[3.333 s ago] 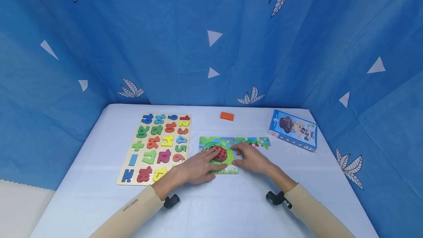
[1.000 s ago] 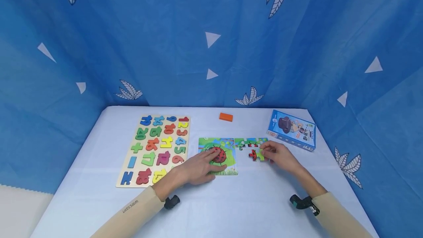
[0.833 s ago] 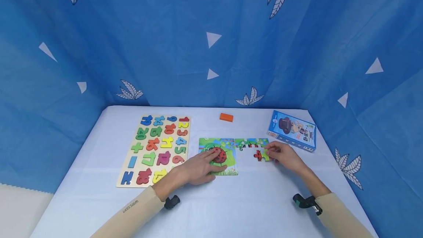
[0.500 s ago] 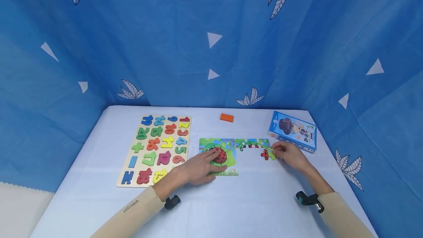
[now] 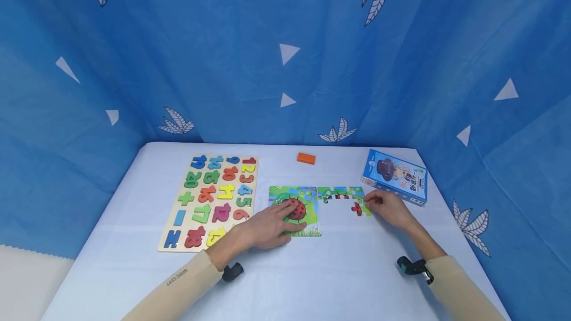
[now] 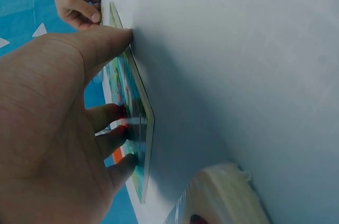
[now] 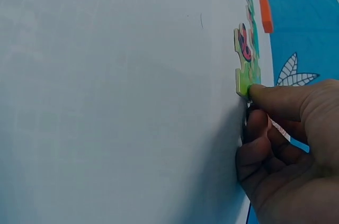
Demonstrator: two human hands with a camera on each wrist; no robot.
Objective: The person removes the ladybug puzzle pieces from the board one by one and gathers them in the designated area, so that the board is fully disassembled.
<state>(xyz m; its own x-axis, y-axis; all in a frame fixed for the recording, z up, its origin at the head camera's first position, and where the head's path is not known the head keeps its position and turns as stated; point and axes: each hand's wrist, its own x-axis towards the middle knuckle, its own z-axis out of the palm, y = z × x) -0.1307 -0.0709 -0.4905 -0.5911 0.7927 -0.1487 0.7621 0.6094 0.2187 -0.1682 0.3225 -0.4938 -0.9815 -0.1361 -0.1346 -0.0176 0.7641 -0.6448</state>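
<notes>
A square ladybug picture (image 5: 312, 197) lies flat near the table's middle. My left hand (image 5: 267, 227) rests on it with fingers spread; in the left wrist view the thumb touches its near edge. To its right is a row of joined jigsaw pieces (image 5: 353, 191), green and blue on top. My right hand (image 5: 387, 207) pinches green jigsaw pieces with a red ladybug part (image 5: 357, 209) at the row's right end. In the right wrist view, thumb and forefinger are at the edge of the green piece (image 7: 243, 81), and the other fingers are curled beneath.
A wooden board of coloured numbers (image 5: 174, 202) lies on the left. An orange block (image 5: 306, 158) is at the back, and a blue game box (image 5: 394, 175) stands back right. Blue printed cloth (image 5: 250, 63) hangs around the white table.
From the ladybug picture's right edge, my right hand has moved right and taken hold of the red-and-green jigsaw pieces, bringing them up against the row's right end. The left hand stays put.
</notes>
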